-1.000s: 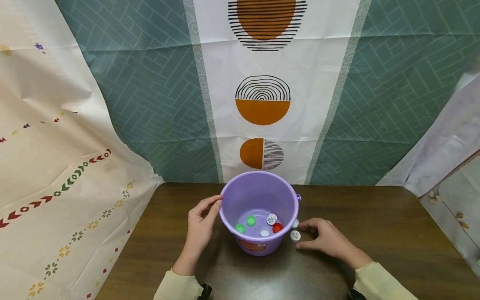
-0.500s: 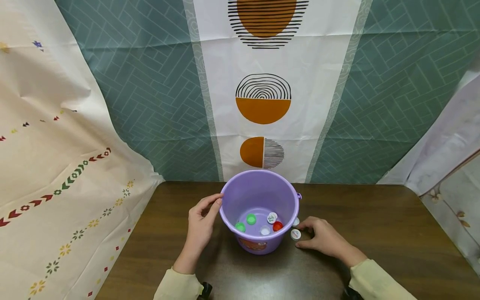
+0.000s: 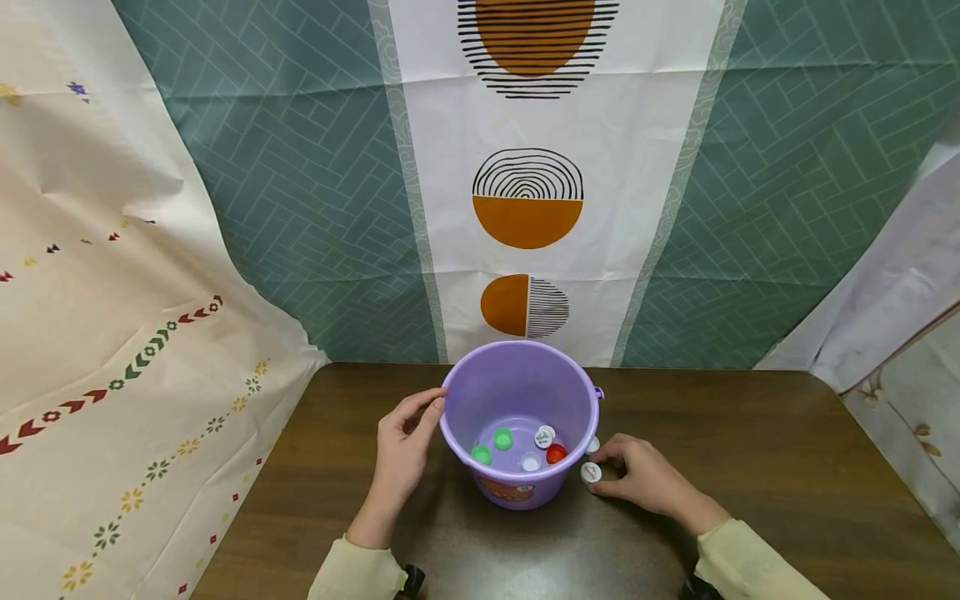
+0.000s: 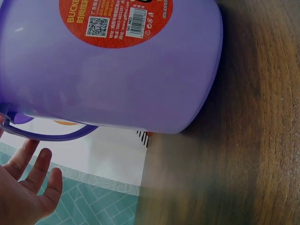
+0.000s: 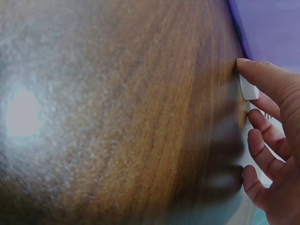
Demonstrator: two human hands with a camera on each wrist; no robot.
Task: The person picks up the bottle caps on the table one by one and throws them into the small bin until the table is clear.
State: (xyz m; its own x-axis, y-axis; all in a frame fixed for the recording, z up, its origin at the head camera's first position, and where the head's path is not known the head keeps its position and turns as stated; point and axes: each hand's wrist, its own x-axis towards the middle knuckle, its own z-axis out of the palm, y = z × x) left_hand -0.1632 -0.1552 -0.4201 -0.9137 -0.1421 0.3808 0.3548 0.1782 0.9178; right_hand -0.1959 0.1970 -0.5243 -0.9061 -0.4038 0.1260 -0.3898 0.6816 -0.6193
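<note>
A purple bucket point(image 3: 517, 492) stands on the table with several bottle caps inside: green, white and a red cap point(image 3: 556, 453). My left hand point(image 3: 401, 450) holds the bucket's rim at its left side, thumb and index finger at the edge; the other fingers spread loosely in the left wrist view. Right of the bucket, a white bottle cap point(image 3: 591, 472) lies between the thumb and index finger of my right hand point(image 3: 648, 479). Another white cap point(image 3: 593, 445) lies just behind it, partly hidden by the bucket. In the right wrist view, the thumb partly covers the gripped white cap point(image 5: 248, 89).
The brown wooden table point(image 3: 750, 467) extends to both sides of the bucket. A green and white patterned cloth point(image 3: 330, 208) hangs behind its back edge. Cream cloth point(image 3: 150, 333) drapes along the left side. The bucket's handle point(image 4: 61, 136) hangs at its far side in the left wrist view.
My right hand's thumb and index finger have drawn closer together around the nearer white cap, its tilt shifting slightly. The left hand and bucket have stayed in place.
</note>
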